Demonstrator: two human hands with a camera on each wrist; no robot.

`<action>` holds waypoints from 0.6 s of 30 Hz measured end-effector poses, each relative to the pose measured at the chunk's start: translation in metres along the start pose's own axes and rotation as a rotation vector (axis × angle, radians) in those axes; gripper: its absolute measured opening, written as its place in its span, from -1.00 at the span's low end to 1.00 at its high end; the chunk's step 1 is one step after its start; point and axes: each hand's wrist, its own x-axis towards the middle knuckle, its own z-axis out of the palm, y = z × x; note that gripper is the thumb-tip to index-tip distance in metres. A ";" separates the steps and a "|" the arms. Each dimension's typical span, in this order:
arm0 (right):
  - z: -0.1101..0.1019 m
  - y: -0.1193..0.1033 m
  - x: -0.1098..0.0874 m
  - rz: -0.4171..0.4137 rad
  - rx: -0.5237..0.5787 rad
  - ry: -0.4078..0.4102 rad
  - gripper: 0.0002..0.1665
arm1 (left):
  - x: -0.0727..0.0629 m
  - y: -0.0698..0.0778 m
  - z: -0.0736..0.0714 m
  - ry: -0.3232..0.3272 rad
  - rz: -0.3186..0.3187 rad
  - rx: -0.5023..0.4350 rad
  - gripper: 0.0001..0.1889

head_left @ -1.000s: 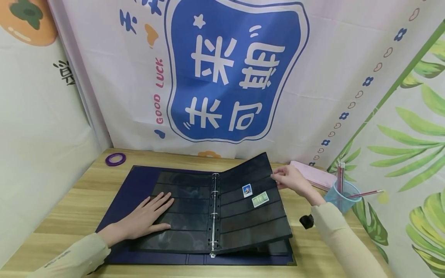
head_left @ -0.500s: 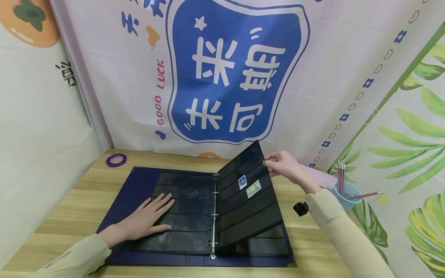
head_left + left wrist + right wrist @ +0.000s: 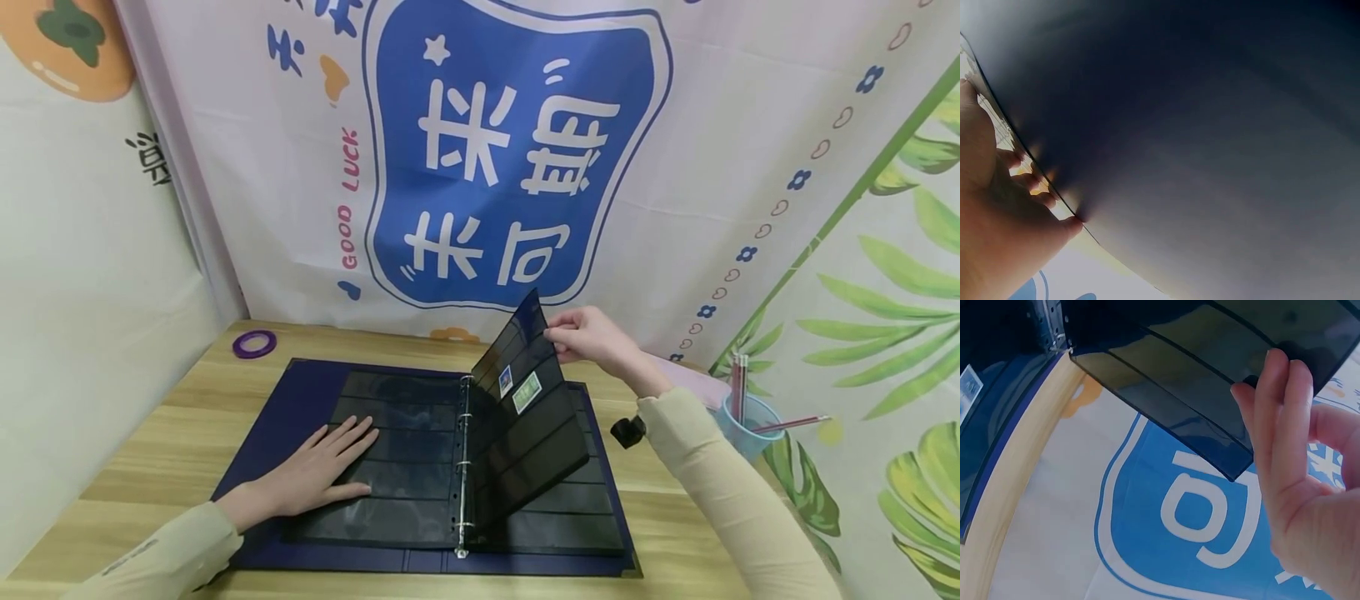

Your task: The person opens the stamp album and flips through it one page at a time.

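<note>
An open stamp album [image 3: 262,433], a dark blue ring binder with black pocket pages, lies on the table. My left hand [image 3: 318,467] rests with fingers spread on its left page [image 3: 412,467]; in the left wrist view the dark page surface fills most of the picture. My right hand [image 3: 592,340] pinches the outer edge of a raised page [image 3: 525,454], which tilts up from the metal rings [image 3: 463,462]. Two postage stamps sit on that page, a small blue one [image 3: 506,381] and a green one [image 3: 527,392]. Beneath it part of another black page [image 3: 592,521] shows.
A purple tape roll [image 3: 254,344] lies at the table's back left. At the right stand a light blue cup [image 3: 750,429] with pencils and a pink case [image 3: 697,382], partly hidden by the right arm. A printed cloth [image 3: 300,208] hangs behind the table.
My right hand has moved up and to the left, lifting the page steeper and uncovering more of the page under it. My left hand has stayed in place.
</note>
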 end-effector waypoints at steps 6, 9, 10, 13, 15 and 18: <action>0.005 -0.005 0.003 -0.029 0.034 -0.010 -0.51 | 0.000 0.002 -0.002 -0.032 -0.018 0.007 -0.12; 0.008 -0.005 0.005 -0.026 0.048 -0.015 -0.51 | 0.000 0.003 -0.003 -0.033 -0.019 0.008 -0.12; 0.009 -0.005 0.006 -0.022 0.054 -0.016 -0.51 | 0.000 0.003 -0.003 -0.034 -0.019 0.006 -0.12; 0.010 -0.002 0.008 -0.001 0.082 -0.022 -0.48 | 0.000 0.004 -0.004 -0.034 -0.020 0.005 -0.12; 0.010 -0.001 0.009 0.015 0.108 -0.025 -0.46 | 0.000 0.004 -0.005 -0.031 -0.021 0.009 -0.12; 0.009 0.001 0.009 0.039 0.145 -0.017 -0.45 | 0.001 0.004 -0.005 -0.027 -0.022 0.012 -0.12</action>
